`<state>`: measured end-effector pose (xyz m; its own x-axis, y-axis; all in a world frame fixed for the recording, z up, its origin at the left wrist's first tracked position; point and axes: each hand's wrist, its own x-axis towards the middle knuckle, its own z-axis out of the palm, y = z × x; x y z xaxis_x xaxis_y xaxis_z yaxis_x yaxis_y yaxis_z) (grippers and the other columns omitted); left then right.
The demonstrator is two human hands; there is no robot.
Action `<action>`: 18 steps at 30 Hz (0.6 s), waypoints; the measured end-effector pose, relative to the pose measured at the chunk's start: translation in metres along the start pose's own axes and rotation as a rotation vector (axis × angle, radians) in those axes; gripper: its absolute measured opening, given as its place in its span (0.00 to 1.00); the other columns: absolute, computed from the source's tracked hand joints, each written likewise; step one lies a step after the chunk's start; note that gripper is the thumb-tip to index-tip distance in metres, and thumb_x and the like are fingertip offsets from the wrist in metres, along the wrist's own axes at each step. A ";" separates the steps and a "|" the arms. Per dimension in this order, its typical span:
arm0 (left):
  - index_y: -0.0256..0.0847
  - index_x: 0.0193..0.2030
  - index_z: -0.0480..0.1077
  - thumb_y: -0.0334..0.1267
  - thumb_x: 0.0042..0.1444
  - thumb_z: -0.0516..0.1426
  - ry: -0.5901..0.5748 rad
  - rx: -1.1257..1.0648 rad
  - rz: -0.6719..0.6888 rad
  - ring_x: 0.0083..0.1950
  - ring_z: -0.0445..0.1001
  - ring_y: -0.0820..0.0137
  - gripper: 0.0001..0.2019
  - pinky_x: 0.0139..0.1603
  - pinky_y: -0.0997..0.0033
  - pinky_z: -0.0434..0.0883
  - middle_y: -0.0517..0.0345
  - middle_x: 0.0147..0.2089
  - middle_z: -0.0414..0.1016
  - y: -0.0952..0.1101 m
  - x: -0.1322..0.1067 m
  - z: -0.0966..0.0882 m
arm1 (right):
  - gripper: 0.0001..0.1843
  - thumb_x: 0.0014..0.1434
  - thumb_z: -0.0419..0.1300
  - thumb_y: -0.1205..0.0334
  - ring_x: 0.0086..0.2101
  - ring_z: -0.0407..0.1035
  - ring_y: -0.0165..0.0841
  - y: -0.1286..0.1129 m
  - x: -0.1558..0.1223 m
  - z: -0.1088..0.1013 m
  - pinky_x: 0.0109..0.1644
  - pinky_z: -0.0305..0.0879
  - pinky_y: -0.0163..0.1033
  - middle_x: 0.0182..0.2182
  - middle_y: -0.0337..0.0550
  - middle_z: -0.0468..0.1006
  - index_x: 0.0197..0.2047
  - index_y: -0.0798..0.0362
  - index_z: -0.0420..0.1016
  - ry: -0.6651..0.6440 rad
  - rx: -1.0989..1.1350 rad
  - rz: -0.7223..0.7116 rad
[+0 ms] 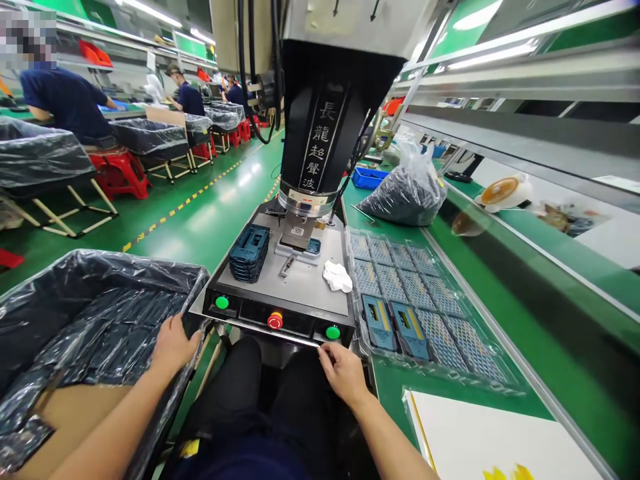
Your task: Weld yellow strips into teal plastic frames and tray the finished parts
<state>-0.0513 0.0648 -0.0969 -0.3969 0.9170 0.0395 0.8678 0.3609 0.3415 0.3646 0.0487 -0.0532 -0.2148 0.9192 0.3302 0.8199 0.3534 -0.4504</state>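
A green workbench [500, 293] runs along the right side, carrying a black welding machine [320, 133] on a grey base plate [305, 287]. Beside the machine lies a clear plastic tray [425, 307] of pockets. Farther back sit a plastic bag [407, 190] of dark parts and a blue bin [369, 177].

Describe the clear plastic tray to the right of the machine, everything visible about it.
The clear plastic blister tray lies flat on the green bench, its left edge against the machine's grey base plate. It is thin, glossy and moulded into a grid of rectangular pockets with a textured look. Two blue rectangular parts sit side by side in near pockets; the rest look unfilled. Neither hand touches it; the right hand is nearest.
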 end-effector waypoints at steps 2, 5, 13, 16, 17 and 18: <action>0.20 0.63 0.57 0.49 0.56 0.51 -0.112 0.043 -0.103 0.63 0.65 0.41 0.35 0.59 0.48 0.65 0.22 0.60 0.64 -0.015 0.005 0.004 | 0.16 0.66 0.51 0.57 0.27 0.73 0.32 0.001 0.001 0.000 0.33 0.63 0.35 0.26 0.40 0.78 0.32 0.51 0.75 0.012 0.010 0.007; 0.24 0.63 0.58 0.52 0.58 0.49 -0.322 0.082 -0.258 0.55 0.73 0.40 0.34 0.53 0.48 0.69 0.24 0.54 0.71 -0.027 0.010 0.007 | 0.16 0.66 0.52 0.56 0.27 0.73 0.32 0.004 0.002 0.001 0.32 0.62 0.35 0.26 0.39 0.78 0.32 0.51 0.75 0.030 0.032 -0.003; 0.34 0.55 0.65 0.53 0.59 0.47 -0.397 0.170 -0.287 0.49 0.77 0.45 0.27 0.46 0.54 0.71 0.29 0.47 0.76 -0.030 0.013 0.004 | 0.14 0.66 0.53 0.56 0.28 0.74 0.31 0.002 0.002 0.001 0.33 0.63 0.34 0.27 0.40 0.79 0.33 0.51 0.75 0.073 0.083 -0.067; 0.34 0.55 0.65 0.52 0.59 0.45 -0.376 0.157 -0.291 0.48 0.78 0.44 0.26 0.44 0.53 0.71 0.30 0.47 0.76 -0.028 0.010 0.006 | 0.14 0.66 0.53 0.57 0.29 0.74 0.32 -0.006 0.015 -0.010 0.35 0.65 0.34 0.28 0.40 0.79 0.34 0.52 0.76 0.080 0.107 -0.096; 0.35 0.54 0.65 0.52 0.59 0.45 -0.371 0.155 -0.295 0.48 0.77 0.44 0.26 0.44 0.53 0.70 0.30 0.47 0.76 -0.028 0.010 0.006 | 0.14 0.66 0.54 0.56 0.29 0.74 0.32 -0.009 0.022 -0.015 0.35 0.65 0.34 0.28 0.40 0.79 0.34 0.52 0.76 0.082 0.112 -0.098; 0.35 0.54 0.65 0.52 0.59 0.45 -0.367 0.156 -0.302 0.48 0.77 0.44 0.25 0.44 0.53 0.70 0.30 0.48 0.76 -0.028 0.009 0.007 | 0.14 0.66 0.54 0.56 0.28 0.74 0.32 -0.012 0.030 -0.021 0.35 0.65 0.34 0.28 0.40 0.79 0.34 0.52 0.76 0.083 0.115 -0.096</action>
<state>-0.0769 0.0644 -0.1124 -0.5300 0.7569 -0.3823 0.7761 0.6147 0.1411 0.3589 0.0685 -0.0206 -0.2406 0.8645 0.4413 0.7305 0.4606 -0.5041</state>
